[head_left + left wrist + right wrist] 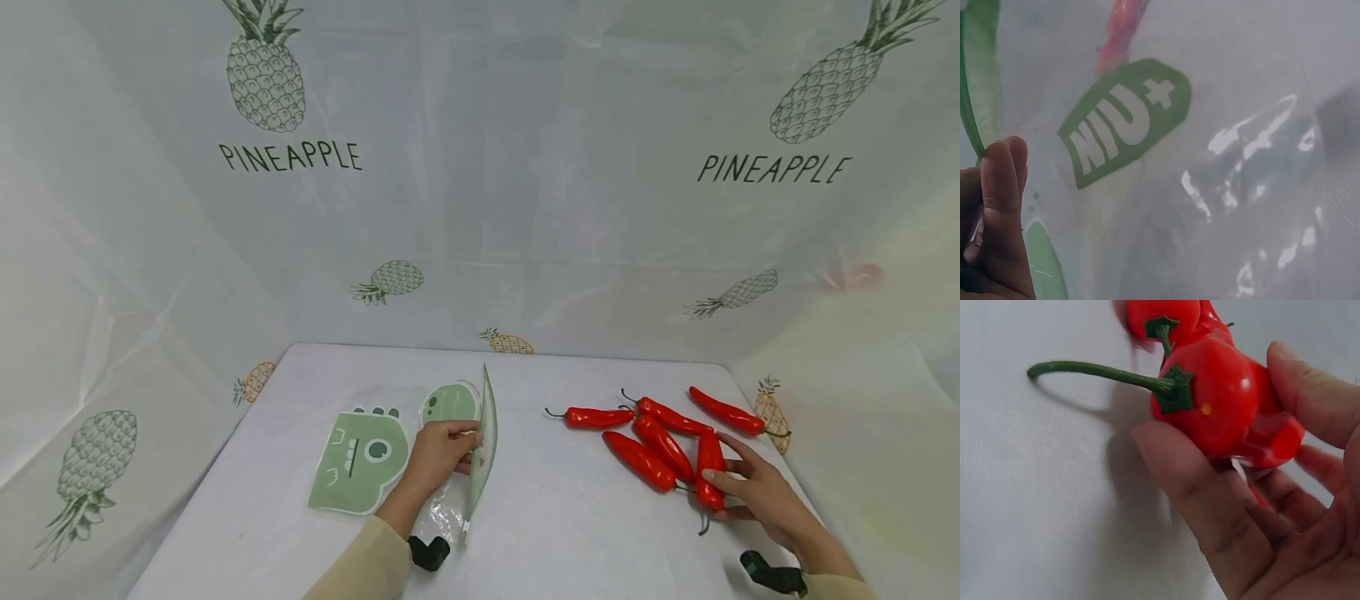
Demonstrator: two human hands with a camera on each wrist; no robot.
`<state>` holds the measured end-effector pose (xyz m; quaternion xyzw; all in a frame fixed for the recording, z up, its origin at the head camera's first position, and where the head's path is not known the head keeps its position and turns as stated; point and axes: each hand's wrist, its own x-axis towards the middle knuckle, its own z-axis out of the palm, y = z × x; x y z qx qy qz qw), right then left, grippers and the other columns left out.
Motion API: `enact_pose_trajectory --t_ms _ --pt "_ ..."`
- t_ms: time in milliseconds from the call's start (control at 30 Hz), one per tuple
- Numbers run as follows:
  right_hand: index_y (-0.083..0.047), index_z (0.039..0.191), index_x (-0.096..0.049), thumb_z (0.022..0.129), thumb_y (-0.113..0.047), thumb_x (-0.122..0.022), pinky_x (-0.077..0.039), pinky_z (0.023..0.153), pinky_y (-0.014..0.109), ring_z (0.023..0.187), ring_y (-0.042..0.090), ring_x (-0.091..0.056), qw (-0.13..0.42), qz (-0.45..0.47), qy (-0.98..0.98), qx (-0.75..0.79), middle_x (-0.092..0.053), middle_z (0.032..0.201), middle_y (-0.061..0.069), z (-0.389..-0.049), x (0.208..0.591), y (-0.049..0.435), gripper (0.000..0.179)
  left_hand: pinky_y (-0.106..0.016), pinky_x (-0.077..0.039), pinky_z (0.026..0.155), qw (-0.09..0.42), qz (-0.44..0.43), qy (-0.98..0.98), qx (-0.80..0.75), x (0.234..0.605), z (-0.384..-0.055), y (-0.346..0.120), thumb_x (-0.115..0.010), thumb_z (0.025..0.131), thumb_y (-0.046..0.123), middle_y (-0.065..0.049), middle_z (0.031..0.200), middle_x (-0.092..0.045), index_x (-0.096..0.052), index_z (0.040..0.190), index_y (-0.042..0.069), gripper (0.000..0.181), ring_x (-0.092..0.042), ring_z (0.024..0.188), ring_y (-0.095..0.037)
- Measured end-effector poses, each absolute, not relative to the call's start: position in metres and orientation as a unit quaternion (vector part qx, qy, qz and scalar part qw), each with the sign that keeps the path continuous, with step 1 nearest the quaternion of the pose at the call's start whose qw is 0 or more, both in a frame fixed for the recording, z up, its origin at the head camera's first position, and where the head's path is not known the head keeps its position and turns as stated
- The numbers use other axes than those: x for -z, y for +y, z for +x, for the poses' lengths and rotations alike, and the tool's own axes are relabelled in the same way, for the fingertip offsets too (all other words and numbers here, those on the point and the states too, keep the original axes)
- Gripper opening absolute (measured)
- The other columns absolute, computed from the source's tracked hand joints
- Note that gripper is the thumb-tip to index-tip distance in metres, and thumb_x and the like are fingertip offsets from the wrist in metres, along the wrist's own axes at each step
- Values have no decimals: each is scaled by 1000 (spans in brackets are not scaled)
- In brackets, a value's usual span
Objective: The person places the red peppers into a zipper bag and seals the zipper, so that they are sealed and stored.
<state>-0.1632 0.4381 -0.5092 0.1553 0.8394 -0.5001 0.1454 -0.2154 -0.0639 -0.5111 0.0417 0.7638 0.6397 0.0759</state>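
Observation:
Between the fingers and thumb of my left hand (pixel 438 452), the edge of a thin clear plastic bag with green print (pixel 487 429) is pinched, standing upright on the table. Its clear side fills the left wrist view, with a green "NIU+" label (pixel 1132 125). My right hand (pixel 761 498) grips a red chili pepper (pixel 710 471) at the table's right side. That pepper's curved green stem (pixel 1097 372) points away from the fingers in the right wrist view. Several more red chili peppers (pixel 637 460) lie just left of it, and another (pixel 726 410) lies behind.
A flat green cartoon-monster bag (pixel 360 467) lies on the white table (pixel 555 525) left of my left hand. A rounded green printed shape (pixel 448 402) shows behind that hand. Pineapple-print sheeting (pixel 480 183) hangs behind and around the table.

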Motion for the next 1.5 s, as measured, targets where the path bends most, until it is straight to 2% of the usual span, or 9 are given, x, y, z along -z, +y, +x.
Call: enact_pose_trajectory --t_ms 267,600,1100,1267,1500 --pt "-11 169 0 98 -45 -74 -66 85 49 133 61 -46 129 145 859 473 -25 156 43 -166 509 433 109 -33 -66 61 73 41 763 -641 506 -211 -65 -74 98 15 -15 96 -78 -72 129 -4 36 -76 68 -19" --pt "-10 169 -7 97 -46 -76 -67 79 47 131 61 -51 110 129 871 462 -27 157 44 -166 498 417 107 -31 -65 60 69 38 775 -627 495 -206 -65 -74 98 13 -14 96 -79 -71 130 -4 37 -74 67 -15" --pt "-14 170 -13 97 -37 -78 -68 73 44 137 63 -44 60 69 874 477 -35 158 40 -166 481 385 101 -30 -65 62 55 47 782 -619 494 -204 -66 -72 98 10 -14 94 -79 -70 131 -5 36 -77 71 -19" --pt "-15 170 -15 98 -36 -77 -68 75 44 136 60 -46 57 58 868 489 -37 158 38 -169 477 372 97 -31 -65 61 53 45 779 -624 496 -205 -66 -72 98 9 -15 95 -79 -70 131 -5 35 -77 71 -19" --pt "-15 170 -16 98 -33 -77 -67 79 48 138 61 -43 62 52 865 495 -35 158 36 -173 475 355 96 -30 -65 60 49 44 779 -624 497 -204 -67 -72 98 9 -16 94 -79 -70 130 -6 35 -77 70 -19"
